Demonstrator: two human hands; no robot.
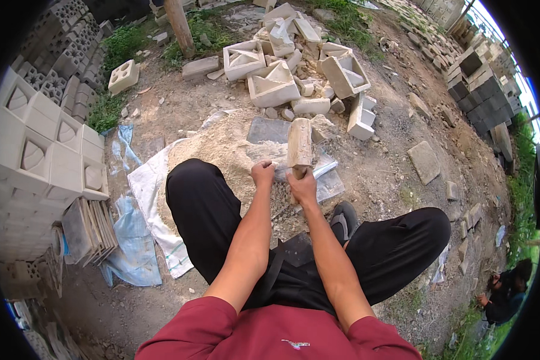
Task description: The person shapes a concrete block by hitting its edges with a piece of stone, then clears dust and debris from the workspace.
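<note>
A thick, pale wooden mallet (299,144) stands up in front of me. My right hand (303,185) is wrapped round its lower end, so the grip is mostly hidden. Close by on the left, my left hand (262,173) is closed above a heap of pale crumbled powder (219,150); what its fingers hold, if anything, I cannot make out. The heap lies on a white woven sack (147,177). Beyond the hands a flat grey slab (267,130) lies on the ground, partly dusted with powder.
Broken cream-coloured hollow blocks (273,84) are piled ahead. On the left rise stacked decorative blocks (48,138), with leaning thin boards (90,231) and a blue plastic sheet (132,246) below. A loose flat stone (424,162) lies at right. Another person (505,294) is at the lower right.
</note>
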